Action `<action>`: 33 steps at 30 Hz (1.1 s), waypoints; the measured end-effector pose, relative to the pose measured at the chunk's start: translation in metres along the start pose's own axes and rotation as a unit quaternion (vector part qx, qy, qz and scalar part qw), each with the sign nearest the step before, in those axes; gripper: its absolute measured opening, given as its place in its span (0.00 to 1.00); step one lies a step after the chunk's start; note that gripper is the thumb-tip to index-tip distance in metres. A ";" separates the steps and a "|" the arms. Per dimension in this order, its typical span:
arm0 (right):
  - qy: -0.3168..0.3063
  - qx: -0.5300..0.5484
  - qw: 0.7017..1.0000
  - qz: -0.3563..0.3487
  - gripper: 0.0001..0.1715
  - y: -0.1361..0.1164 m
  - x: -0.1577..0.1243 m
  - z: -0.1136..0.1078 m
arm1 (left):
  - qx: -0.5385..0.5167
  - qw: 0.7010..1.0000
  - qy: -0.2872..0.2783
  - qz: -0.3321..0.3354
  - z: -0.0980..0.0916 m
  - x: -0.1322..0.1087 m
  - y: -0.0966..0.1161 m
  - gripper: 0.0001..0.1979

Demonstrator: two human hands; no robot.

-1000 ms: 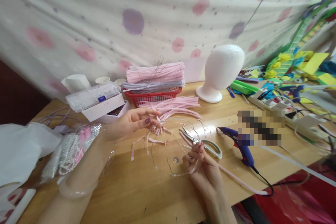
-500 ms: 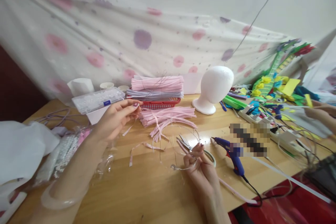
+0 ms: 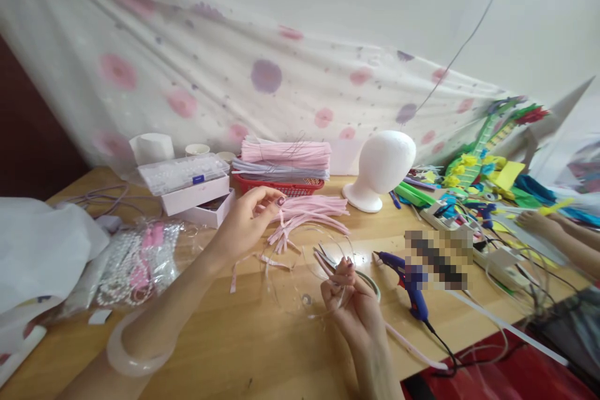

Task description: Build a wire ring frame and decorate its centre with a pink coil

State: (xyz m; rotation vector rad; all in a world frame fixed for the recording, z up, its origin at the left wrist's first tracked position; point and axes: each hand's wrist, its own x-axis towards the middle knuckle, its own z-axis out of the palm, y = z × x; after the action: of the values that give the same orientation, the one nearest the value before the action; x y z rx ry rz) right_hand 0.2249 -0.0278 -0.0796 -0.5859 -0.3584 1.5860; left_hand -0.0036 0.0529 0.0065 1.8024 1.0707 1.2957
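Left arm [image 3: 190, 287] reaches in diagonally from the bottom left, left hand [image 3: 253, 220] kinda thumb-side up, fingers bent and the thumb close to them. Right hand [image 3: 354, 300] sits lower, palm tipped up, fingers curled in, thumb and fingertips pinched together tbh.

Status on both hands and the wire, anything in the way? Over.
Right hand pinching wire loop. Left hand by pink strips, grip unclear. Scissors close behind right hand, partly hidden.
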 end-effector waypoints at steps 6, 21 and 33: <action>0.028 0.009 0.999 0.022 0.15 0.008 0.004 0.016 | 0.065 0.996 -0.043 0.041 0.014 -0.010 0.008 0.16; -0.083 -0.257 0.962 -0.034 0.15 0.002 -0.008 0.075 | 0.166 0.971 -0.163 0.063 -0.006 -0.029 0.050 0.16; -0.107 -0.285 0.949 -0.087 0.15 0.010 -0.002 0.061 | 0.021 0.955 -0.273 -0.113 0.007 -0.028 0.035 0.20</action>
State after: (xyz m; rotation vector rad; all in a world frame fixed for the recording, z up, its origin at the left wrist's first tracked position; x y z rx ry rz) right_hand 0.1819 -0.0236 -0.0347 -0.7955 -1.0266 1.3721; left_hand 0.0064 0.0118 0.0234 1.8497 0.9527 0.5861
